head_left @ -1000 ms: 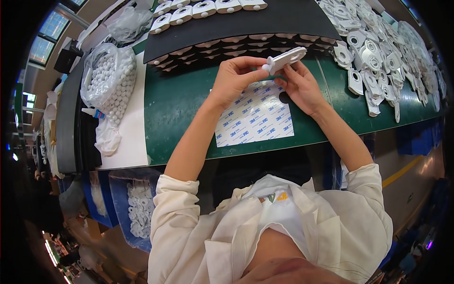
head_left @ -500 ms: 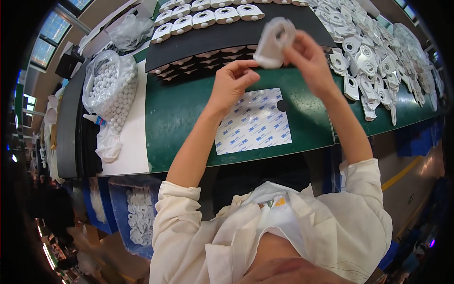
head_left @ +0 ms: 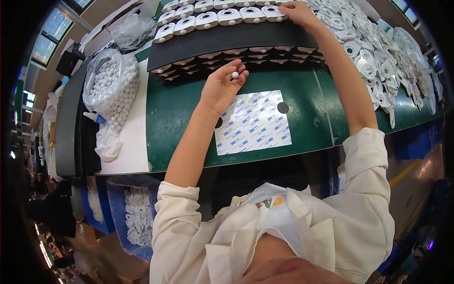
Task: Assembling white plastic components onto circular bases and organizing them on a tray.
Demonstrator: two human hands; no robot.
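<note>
cradling white ball [head_left: 235,75], left hand [head_left: 221,86] loosely curled

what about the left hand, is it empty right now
No, the left hand has a small white ball at its curled fingers.

At the far side of the green desk [head_left: 309,113] stands a stack of black flat boards [head_left: 227,40], carrying rows of white plastic parts [head_left: 224,19]; the right hand [head_left: 297,12] is at the nearest row's right end. Before the stack lies a rectangular white printed sheet [head_left: 254,123], and between them a white ball [head_left: 235,75] sits in the left hand [head_left: 221,85]. A clear plastic bag of white balls [head_left: 94,101] lies left, a heap of white plastic pieces [head_left: 378,68] right. Below the desk's left front stands a blue plastic bin [head_left: 116,213].
</note>
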